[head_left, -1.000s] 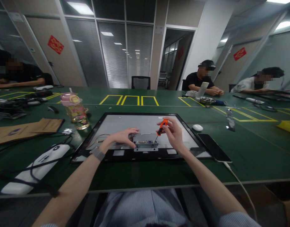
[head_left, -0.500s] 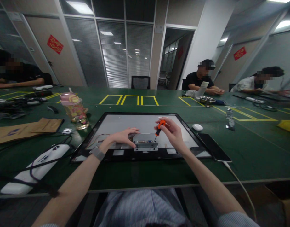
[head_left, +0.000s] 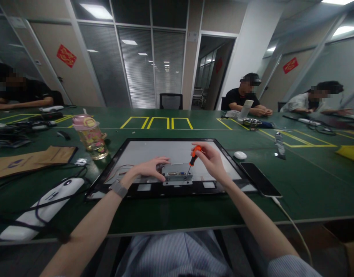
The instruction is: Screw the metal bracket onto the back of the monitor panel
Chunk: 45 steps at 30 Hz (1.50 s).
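Down at the near edge of the green table point(head_left: 309, 181), a monitor panel point(head_left: 148, 150) lies flat in front of the person. Right hand point(head_left: 213, 163) is pinched tight round the orange screwdriver point(head_left: 194, 153), its tip down on the right end of the little metal port box point(head_left: 177, 174). Left hand point(head_left: 149, 168) isn't gripping anything: its fingers point(head_left: 161, 159) are loose and laid flat, touching the box's left end. As for containers, a pink-lidded bottle point(head_left: 92, 138) stands left of the panel with a bit of yellowish liquid at the bottom. A metal bowl point(head_left: 252, 122) sits by a co-worker, too far off to see inside.
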Available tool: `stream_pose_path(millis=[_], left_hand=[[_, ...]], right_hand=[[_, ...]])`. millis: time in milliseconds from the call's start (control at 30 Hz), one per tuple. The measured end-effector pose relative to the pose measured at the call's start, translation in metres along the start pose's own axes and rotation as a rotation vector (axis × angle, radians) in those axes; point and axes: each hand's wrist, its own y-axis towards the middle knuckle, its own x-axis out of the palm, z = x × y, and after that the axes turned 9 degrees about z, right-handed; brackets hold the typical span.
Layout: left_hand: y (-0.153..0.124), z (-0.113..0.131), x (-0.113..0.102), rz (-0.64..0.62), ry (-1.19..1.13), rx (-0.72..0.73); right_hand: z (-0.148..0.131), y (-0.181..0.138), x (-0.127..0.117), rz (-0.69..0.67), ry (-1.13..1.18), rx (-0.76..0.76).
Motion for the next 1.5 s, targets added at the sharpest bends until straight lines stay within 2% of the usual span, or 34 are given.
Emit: stream_pose_path(millis=[233, 300, 367, 467, 567, 633, 767, 833, 933, 1033, 1167, 1367, 1500], left_hand=[[-0.003, 0.006, -0.001, 0.007, -0.001, -0.004], [-0.003, 0.006, -0.001, 0.009, -0.006, -0.01], [-0.004, 0.007, -0.001, 0.007, -0.022, -0.012], [-0.004, 0.009, -0.002, 0.018, -0.03, -0.021], [-0.002, 0.008, -0.002, 0.047, -0.01, -0.022], [0.0, 0.006, 0.0, 0.07, -0.009, -0.002], [0.005, -0.001, 0.009, 0.213, -0.001, 0.028], [0.007, -0.001, 0.015, 0.288, 0.044, 0.044], [0.009, 0.001, 0.022, 0.342, 0.098, 0.085], [0.009, 0.005, 0.022, 0.304, 0.069, 0.088], [0.004, 0.007, 0.014, 0.191, 0.007, 0.029], [0.0, 0.006, 0.005, 0.054, -0.037, 0.01], [0.001, 0.006, 0.006, 0.059, -0.037, 0.011]], right_hand=[[-0.018, 0.029, -0.007, -0.406, 0.098, 0.099], [-0.022, 0.032, -0.004, -0.471, 0.088, 0.116], [-0.02, 0.03, 0.001, -0.389, 0.042, 0.086], [-0.009, 0.021, 0.009, -0.102, -0.05, -0.043], [-0.002, 0.011, 0.012, 0.053, -0.111, -0.168], [-0.001, 0.008, 0.011, 0.051, -0.083, -0.15], [0.001, 0.005, 0.012, -0.047, 0.107, 0.015], [0.004, 0.005, 0.013, 0.01, 0.105, 0.016], [0.008, 0.004, 0.015, 0.154, 0.001, -0.074], [0.005, 0.003, 0.014, 0.146, -0.045, -0.125], [0.002, 0.001, 0.014, 0.021, 0.059, -0.048], [0.009, 0.002, 0.015, 0.177, -0.084, -0.136], [0.005, 0.002, 0.013, 0.095, -0.013, -0.105]])
